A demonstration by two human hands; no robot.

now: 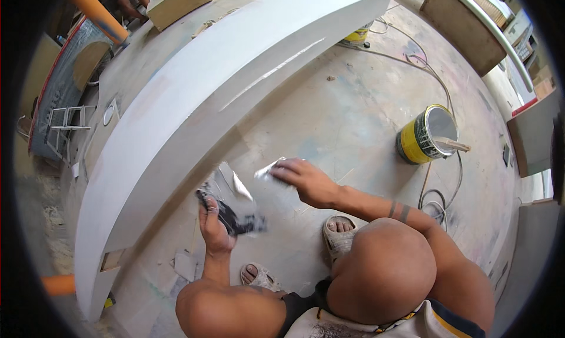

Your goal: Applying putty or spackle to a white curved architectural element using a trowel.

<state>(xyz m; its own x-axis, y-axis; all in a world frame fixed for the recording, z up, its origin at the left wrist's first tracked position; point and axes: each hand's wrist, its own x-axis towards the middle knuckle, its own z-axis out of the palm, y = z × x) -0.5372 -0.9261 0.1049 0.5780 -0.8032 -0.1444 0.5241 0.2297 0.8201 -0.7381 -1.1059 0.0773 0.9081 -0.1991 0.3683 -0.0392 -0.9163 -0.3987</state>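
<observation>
My left hand [216, 229] is closed around the edge of a flat filler board [238, 219], black and smeared with white, its outline blurred by motion. A white lump of filler [242, 186] sits on the board's far part. To the right, my right hand [306, 182] is closed on a small flat spreader [268, 170], coated white and also blurred. The two hands are apart. Beyond them and to the left stretches a long, curved white panel [170, 97] standing on the floor, with a shiny pale streak [271, 74] along its near side.
At right stands an open yellow and dark bucket [415, 139] with a wooden stick [452, 144] across its rim. A cable [438, 79] loops around behind it. Another yellow can [357, 35] sits by the panel's far end. Scraps [186, 266] lie near my left foot.
</observation>
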